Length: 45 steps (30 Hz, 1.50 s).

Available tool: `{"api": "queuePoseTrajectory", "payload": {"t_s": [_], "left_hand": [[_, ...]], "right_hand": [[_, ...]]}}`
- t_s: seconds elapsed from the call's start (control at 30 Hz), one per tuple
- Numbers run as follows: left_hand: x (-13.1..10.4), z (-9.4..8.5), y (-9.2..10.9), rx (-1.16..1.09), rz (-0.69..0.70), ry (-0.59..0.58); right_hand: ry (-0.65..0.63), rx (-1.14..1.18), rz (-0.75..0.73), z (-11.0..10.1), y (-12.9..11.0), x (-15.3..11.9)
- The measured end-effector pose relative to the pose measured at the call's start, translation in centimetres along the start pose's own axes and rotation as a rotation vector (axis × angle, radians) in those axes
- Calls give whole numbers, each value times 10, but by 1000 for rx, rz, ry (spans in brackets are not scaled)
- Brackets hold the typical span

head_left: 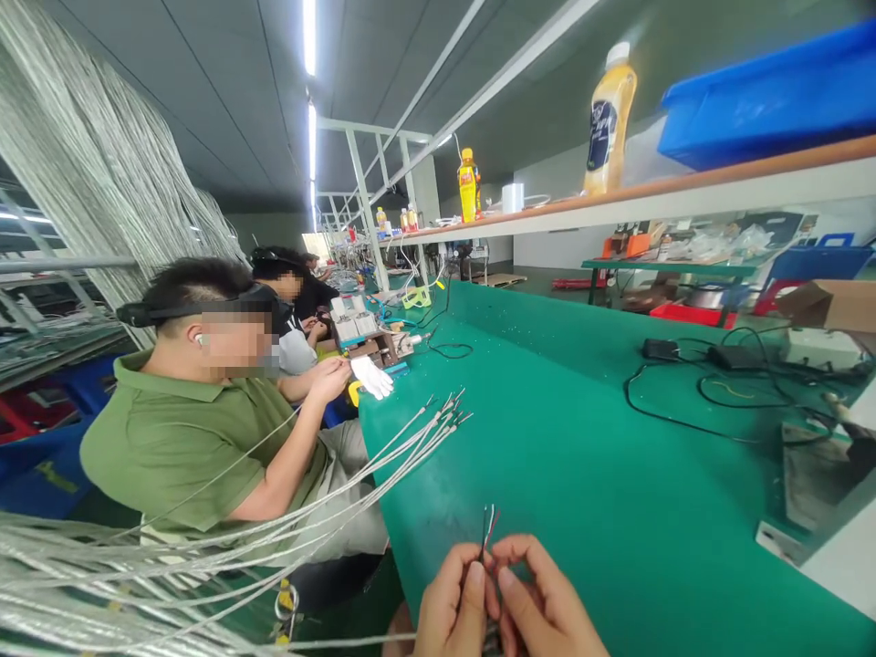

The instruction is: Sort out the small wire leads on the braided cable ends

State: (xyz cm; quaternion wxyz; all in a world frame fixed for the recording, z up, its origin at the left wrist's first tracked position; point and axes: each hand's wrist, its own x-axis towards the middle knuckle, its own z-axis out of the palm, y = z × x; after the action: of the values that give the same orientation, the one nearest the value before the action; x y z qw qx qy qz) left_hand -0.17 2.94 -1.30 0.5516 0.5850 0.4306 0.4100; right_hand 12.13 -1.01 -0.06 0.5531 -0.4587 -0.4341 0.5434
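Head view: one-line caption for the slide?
Two bare hands hold a cable end with thin wires fanned out, above a green bench.

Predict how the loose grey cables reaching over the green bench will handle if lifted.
Probably floppy with some spring: the cables are long and thin, yet hold gentle arcs. Likely to splay, since their ends sit apart above the bench. Their slim tips look easily bent.

A thin cable end [482,553] is pinched between the left hand [453,604] and right hand [545,599], above the green surface [581,456]. Its slim wires [491,525], black, white and red, stick out slightly fanned, tips pointing away from the wearer; the fingers hide much of the rest.
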Motion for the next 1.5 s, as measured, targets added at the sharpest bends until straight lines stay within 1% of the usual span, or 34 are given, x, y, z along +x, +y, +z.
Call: {"api": "queuePoseTrajectory", "payload": {"t_s": [0.1,0.13,0.2,0.3,0.43,0.63,0.73,0.97,1.13,1.27,1.5], "left_hand": [[-3,-3,12,62,40,-124],[-4,-3,15,76,39,-149],[-5,-2,21,89,20,-174],[-7,-2,23,83,-3,-172],[-9,-4,20,95,-41,-192],[-8,-6,23,69,-93,-250],[-7,-5,22,74,-104,-261],[-7,-5,19,117,-94,-251],[-7,-6,22,200,-42,-270],[-6,-6,24,210,-61,-271],[-7,-4,29,216,-52,-258]], "right_hand": [[71,-184,-141,-8,-5,1],[98,-222,-179,-10,-8,2],[117,-247,-209,-12,-14,3],[103,-233,-205,-14,-18,5],[87,-179,-172,-16,-17,7],[126,-206,-136,-16,-17,8],[126,-177,-125,-17,-16,8],[149,-218,-106,-20,-14,9],[163,-281,-110,-20,-14,10],[152,-249,-109,-20,-17,10],[155,-273,-113,-21,-17,11]]}}
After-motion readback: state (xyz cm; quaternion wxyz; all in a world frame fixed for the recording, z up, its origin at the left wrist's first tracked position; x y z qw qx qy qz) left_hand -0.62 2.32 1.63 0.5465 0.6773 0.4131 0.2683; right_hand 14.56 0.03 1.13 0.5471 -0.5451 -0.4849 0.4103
